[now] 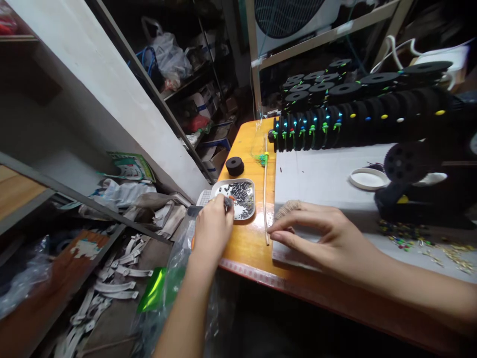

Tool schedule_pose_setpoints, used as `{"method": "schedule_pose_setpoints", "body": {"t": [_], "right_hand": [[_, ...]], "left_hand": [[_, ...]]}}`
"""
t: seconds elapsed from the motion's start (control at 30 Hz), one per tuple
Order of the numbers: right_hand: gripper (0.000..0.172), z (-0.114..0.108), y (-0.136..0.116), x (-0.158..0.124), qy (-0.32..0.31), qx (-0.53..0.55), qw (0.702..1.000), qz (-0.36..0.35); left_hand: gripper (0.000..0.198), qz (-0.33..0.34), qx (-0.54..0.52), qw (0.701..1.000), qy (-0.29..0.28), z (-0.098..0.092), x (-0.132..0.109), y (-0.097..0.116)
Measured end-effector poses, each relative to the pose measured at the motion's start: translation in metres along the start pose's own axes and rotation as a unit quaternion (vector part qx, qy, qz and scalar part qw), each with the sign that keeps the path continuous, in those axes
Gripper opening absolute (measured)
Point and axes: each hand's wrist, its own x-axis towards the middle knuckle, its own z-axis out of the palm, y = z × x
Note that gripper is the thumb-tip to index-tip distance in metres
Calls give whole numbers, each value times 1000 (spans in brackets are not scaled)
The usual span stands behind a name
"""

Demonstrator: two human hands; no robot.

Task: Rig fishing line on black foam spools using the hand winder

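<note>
My left hand [214,226] is closed over the near-left edge of a white tray [215,188]. A dark tool [194,211] sticks out on its left side; the fingers hide most of it, and its kind cannot be made out. Small black tubes [240,190] and finer dark bits lie in the tray. My right hand [320,231] has thumb and forefinger pinched near the close end of a thin pale rod [265,194]; whether anything sits between the tips is too small to see. A green-and-blue bundle of threads [262,159] hangs on the rod. Brown fuzzy material [288,209] shows behind the right fingers.
A black foam roll [234,166] stands behind the tray. Black discs on a shaft [313,129] carry coloured floats and green threads, with more foam spools [345,92] behind. A white lid [368,179] and scattered beads [402,236] lie right. Shelving [149,84] borders the left.
</note>
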Motion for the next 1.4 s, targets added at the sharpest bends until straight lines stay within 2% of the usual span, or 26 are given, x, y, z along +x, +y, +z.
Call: {"method": "schedule_pose_setpoints", "body": {"t": [0.17,0.37,0.5,0.6,0.63,0.7,0.77,0.8,0.87,1.03,1.1,1.17,1.3,1.4], "right_hand": [[11,0,3,-1,-2,-1,1000,6],[10,2,5,0,-3,2,1000,6],[11,2,4,0,2,9,1000,12],[11,0,1,3,20,26,999,24],[11,-1,-1,4,27,36,999,29],[10,-2,-3,6,38,60,997,39],[10,-1,-4,5,40,77,995,46],[10,-1,-4,4,36,80,995,48],[9,0,-3,2,23,83,995,48],[11,2,-2,-2,-6,60,998,2],[11,3,-4,-3,-12,45,999,-8],[10,3,-5,-4,-17,39,999,-17],[8,4,-6,-5,-27,45,997,-55],[10,4,-3,-6,-37,43,995,-85]], "left_hand": [[16,31,60,997,-30,10,29,6],[21,20,41,998,-40,17,36,0],[14,23,-41,998,-36,4,26,0],[18,29,-141,989,-41,-6,0,12],[21,25,-197,979,-53,-8,-12,18],[22,-40,-414,906,-73,-7,-38,32],[22,-100,-528,840,-67,-2,-61,44],[22,-119,-556,820,-57,2,-70,50],[21,-138,-576,805,-36,9,-83,58],[21,-171,-554,815,13,16,-97,67],[20,-185,-567,802,20,17,-99,70],[20,-198,-608,768,33,19,-102,73],[16,-204,-698,679,100,26,-109,74],[17,-203,-724,648,122,26,-114,72]]}}
